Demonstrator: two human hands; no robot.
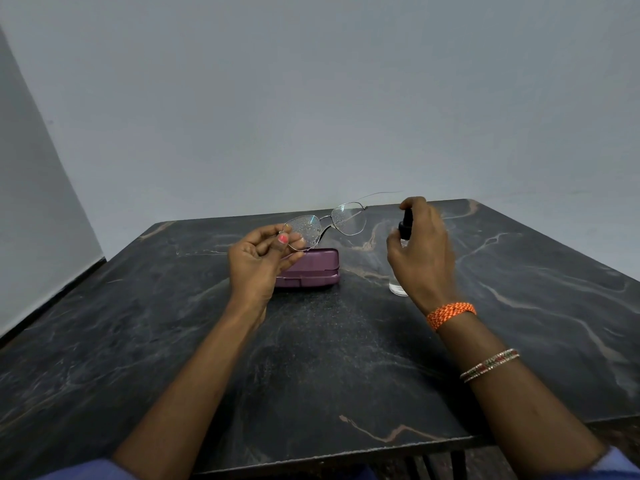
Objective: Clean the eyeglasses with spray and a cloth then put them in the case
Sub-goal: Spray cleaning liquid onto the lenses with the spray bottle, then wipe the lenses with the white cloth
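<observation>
My left hand (258, 259) pinches the thin metal-framed eyeglasses (327, 221) by the left lens rim and holds them up above the table; droplets cover both lenses. My right hand (420, 251) grips a small clear spray bottle (401, 268) with a black nozzle, forefinger on top, just right of the glasses. The bottle's base shows below my palm, near the tabletop. A closed purple glasses case (313, 268) lies on the table under the glasses, partly behind my left hand. No cloth is in view.
The dark marble-patterned table (311, 358) fills the lower view, its near edge at the bottom and its far edge against a pale wall. A second wall runs along the left side.
</observation>
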